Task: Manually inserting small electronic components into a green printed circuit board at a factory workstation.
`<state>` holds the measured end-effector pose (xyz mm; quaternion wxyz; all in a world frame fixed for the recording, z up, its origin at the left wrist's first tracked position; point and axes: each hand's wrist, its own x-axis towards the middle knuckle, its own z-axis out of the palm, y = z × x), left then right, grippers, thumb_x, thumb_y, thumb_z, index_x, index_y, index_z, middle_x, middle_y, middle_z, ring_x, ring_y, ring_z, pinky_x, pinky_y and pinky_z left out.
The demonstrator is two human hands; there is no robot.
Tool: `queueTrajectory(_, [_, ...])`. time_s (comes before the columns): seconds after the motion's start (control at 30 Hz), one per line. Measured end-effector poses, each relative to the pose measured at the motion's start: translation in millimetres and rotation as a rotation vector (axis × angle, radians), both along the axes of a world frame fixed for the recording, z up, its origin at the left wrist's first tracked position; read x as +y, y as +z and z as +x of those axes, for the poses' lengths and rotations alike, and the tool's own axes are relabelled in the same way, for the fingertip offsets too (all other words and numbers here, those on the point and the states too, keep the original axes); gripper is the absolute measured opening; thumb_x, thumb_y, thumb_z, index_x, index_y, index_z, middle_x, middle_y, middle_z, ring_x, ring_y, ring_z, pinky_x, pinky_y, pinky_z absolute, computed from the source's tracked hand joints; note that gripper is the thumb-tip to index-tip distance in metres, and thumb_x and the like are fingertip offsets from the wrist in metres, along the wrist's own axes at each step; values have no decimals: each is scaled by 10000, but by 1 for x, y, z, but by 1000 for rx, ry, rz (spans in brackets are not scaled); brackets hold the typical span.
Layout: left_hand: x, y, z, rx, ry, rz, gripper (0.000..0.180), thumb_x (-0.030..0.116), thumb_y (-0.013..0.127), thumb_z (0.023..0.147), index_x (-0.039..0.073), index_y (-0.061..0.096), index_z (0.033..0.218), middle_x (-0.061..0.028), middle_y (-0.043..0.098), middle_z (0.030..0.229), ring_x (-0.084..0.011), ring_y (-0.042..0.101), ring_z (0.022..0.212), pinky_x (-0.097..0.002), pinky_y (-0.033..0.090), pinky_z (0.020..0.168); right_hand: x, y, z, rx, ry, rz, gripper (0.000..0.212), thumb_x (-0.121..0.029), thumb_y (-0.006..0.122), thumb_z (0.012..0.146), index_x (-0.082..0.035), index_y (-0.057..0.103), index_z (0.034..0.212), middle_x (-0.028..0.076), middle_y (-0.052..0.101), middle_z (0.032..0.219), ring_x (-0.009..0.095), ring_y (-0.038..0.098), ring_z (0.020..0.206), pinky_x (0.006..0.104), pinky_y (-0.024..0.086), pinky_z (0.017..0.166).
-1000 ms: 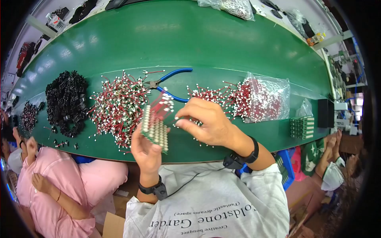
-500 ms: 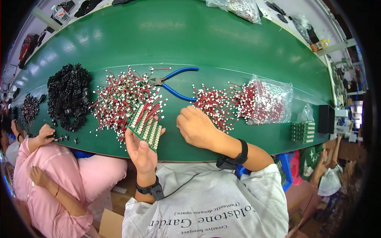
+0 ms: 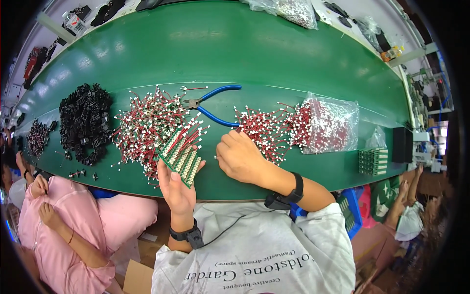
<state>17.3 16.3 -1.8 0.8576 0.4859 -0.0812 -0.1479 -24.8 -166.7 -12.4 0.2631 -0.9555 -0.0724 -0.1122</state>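
A big green table curves across the top; on it, at the right, lies a clear plastic bag full of red wires with white ends; a loose pile of wires sits just beside the right hand, which curls down on the table at the pile's edge, though I cannot tell if it pinches one; the left hand grips a small green board, tilted, its long side pointing up and right; blue pliers lie just above.

Glossy green table; crinkly clear plastic bag; blue rubber-handled pliers.
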Motion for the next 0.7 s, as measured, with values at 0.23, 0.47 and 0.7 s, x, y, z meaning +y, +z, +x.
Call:
queueTrajectory(0.23, [1,-2,2,15,13,-1,602,292,512,956,1,276,1427,-243,445,1372,-412,502,1239,-519,549,890,-27,32,1,465,-92,1029,65,-28,534,908,-3,519,967,23,574,802,58,571,834,203,462,688])
queueTrajectory(0.47, [-16,0,1,58,-6,-21,546,268,503,965,14,300,1403,-223,463,1355,-391,507,1240,-516,542,906,-36,19,1,322,-10,1262,150,-22,526,909,29,543,1050,39,586,880,76,577,802,223,486,704])
queueTrajectory(0.7, [-30,0,-3,43,-35,-50,575,197,531,954,-16,274,1421,-216,431,1374,-357,504,1235,-473,535,913,-35,44,0,405,-6,1264,140,-50,569,933,36,605,1038,36,623,897,82,602,845,245,509,752])
